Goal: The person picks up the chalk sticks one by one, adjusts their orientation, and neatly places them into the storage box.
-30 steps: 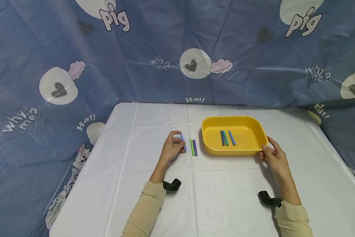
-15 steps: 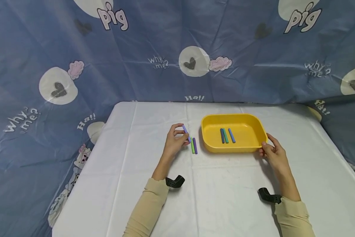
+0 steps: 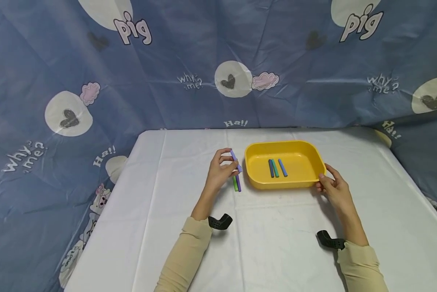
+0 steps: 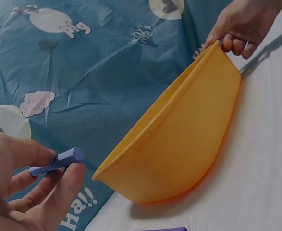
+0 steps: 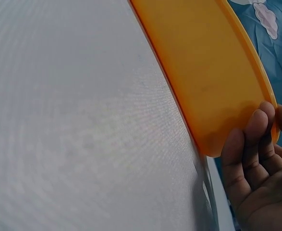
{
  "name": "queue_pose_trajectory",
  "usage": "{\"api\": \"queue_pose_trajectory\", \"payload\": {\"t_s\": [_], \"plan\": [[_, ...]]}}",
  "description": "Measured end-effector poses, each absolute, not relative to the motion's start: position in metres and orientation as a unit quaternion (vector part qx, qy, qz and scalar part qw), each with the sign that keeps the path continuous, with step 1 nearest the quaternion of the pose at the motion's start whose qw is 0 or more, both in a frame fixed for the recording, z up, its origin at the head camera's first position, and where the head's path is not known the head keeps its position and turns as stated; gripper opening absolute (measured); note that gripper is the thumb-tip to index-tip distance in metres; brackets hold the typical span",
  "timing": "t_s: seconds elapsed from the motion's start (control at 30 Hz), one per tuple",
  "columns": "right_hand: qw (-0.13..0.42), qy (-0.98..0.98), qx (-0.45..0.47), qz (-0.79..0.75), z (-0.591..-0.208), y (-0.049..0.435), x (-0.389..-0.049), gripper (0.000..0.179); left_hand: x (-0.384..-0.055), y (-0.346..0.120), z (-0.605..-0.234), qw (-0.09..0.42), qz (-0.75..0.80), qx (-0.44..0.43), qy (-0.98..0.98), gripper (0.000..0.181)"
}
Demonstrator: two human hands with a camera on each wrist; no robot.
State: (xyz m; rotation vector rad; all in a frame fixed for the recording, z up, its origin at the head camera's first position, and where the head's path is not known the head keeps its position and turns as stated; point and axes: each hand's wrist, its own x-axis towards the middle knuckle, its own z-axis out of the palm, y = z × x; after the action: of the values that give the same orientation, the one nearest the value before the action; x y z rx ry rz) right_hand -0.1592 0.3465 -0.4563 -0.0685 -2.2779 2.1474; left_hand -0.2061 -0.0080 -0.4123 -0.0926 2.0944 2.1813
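Note:
My left hand (image 3: 217,173) pinches a light purple crayon (image 3: 233,155) between thumb and fingers, raised above the white cloth just left of a yellow tray (image 3: 301,165). In the left wrist view, the crayon (image 4: 66,160) shows flat facets and a blunt end. Below that hand, a green crayon (image 3: 235,184) and a dark purple crayon (image 3: 239,185) lie side by side on the cloth, their upper ends hidden. At the tray's near right corner, my right hand (image 3: 336,194) grips the rim, thumb on top and fingers against the outer wall (image 5: 203,72).
Inside the tray lie a dark blue crayon (image 3: 271,168), a teal crayon (image 3: 275,168) and a blue crayon (image 3: 283,167). White cloth (image 3: 284,235) covers the table. A blue patterned curtain (image 3: 189,48) hangs behind and along the left side.
My left hand has lifted the light purple crayon and carried it right and away from me, over the green and dark purple crayons. My right hand keeps its grip on the tray.

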Motion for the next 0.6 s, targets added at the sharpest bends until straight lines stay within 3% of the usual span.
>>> {"api": "queue_pose_trajectory", "payload": {"t_s": [0.6], "plan": [[0.003, -0.739, -0.024, 0.673, -0.455, 0.347, -0.159, 0.068, -0.21, 0.009, -0.408, 0.048, 0.697, -0.014, 0.715, 0.049]]}}
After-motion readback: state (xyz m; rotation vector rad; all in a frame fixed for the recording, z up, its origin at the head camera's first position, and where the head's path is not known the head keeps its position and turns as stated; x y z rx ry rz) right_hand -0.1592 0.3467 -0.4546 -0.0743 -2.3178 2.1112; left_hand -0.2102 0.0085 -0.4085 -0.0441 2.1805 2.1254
